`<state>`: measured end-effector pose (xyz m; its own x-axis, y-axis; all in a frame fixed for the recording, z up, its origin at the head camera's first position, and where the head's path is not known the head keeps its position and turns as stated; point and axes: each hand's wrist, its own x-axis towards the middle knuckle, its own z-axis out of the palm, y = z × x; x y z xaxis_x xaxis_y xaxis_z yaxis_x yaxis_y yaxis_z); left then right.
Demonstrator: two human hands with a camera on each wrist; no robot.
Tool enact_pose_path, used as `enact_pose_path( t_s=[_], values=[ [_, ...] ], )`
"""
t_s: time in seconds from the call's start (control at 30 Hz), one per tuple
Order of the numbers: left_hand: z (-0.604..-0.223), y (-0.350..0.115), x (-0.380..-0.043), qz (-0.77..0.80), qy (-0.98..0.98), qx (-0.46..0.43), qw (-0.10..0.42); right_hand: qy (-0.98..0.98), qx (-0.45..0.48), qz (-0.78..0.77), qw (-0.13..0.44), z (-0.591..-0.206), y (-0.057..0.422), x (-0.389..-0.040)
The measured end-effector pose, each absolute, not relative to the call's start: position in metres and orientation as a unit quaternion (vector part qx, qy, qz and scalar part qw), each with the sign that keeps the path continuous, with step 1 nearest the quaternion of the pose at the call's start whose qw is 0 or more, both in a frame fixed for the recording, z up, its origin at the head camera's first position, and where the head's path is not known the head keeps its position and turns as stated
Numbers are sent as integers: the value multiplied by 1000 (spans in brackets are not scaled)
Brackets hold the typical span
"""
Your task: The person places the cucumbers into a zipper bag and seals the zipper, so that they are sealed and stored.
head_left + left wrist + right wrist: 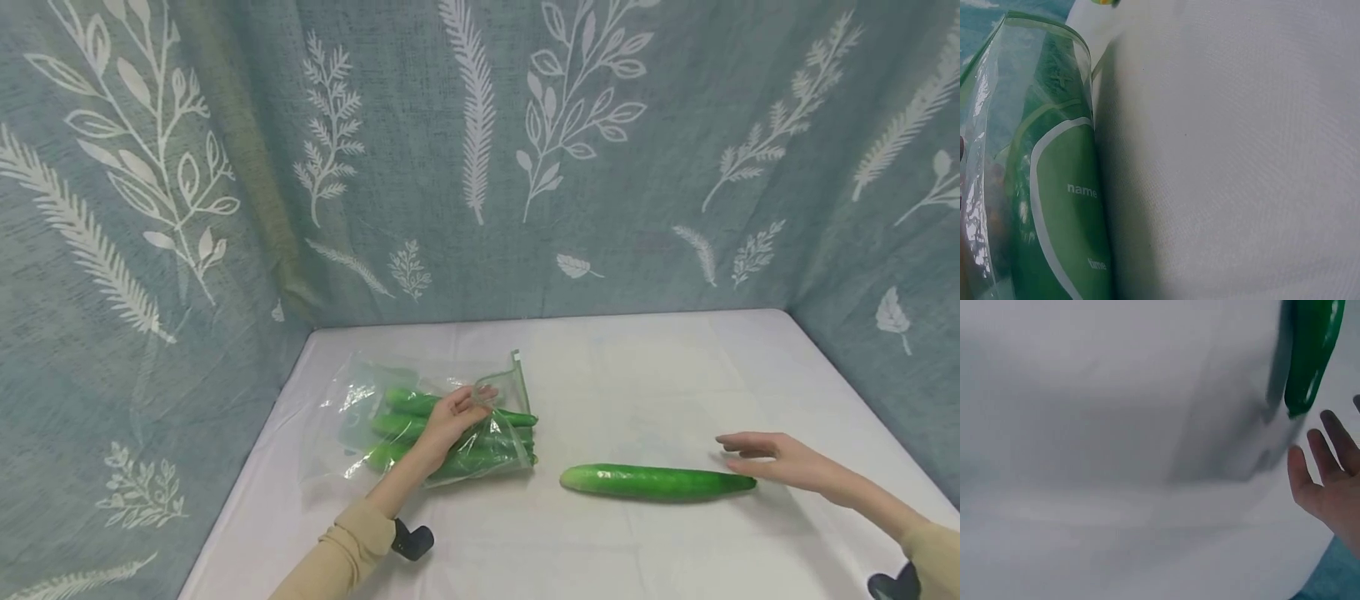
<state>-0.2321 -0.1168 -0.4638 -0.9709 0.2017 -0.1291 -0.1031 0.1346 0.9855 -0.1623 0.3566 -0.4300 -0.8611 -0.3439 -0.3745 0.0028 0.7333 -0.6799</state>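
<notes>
Several green cucumbers (405, 427) lie side by side inside a clear zip bag (337, 454), their dark ends toward its open right side. My left hand (447, 425) is over the bag, its thumb and fingers pinching the upper film near the mouth. In the left wrist view the zip bag (1063, 206) shows a green printed panel with the words "name" and "time". A single cucumber (652, 482) lies on the table right of the bag. Beside its dark tip hovers my right hand (780, 458), fingers spread and holding nothing; in the right wrist view the fingertips point toward the cucumber (1311, 356).
A white cloth covers the table (615, 392). Blue-green curtains (420, 167) with white leaf prints enclose it at the back and both sides. Dark wrist-worn devices (412, 540) stick out below the sleeves.
</notes>
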Motion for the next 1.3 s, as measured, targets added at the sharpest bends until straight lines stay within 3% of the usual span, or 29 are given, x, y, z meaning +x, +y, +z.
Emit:
enact_pose_path(
  t_s=[0.27, 0.5, 1.3],
  values=[
    [-464, -117, -232, 657, 743, 34, 120, 821, -177, -442, 314, -434, 376, -165],
    [-465, -118, -232, 650, 749, 32, 125, 803, -218, -458, 312, -447, 370, -168],
    [-465, -119, -230, 655, 742, 40, 135, 793, -192, -468, 340, -456, 364, -172]
  ],
)
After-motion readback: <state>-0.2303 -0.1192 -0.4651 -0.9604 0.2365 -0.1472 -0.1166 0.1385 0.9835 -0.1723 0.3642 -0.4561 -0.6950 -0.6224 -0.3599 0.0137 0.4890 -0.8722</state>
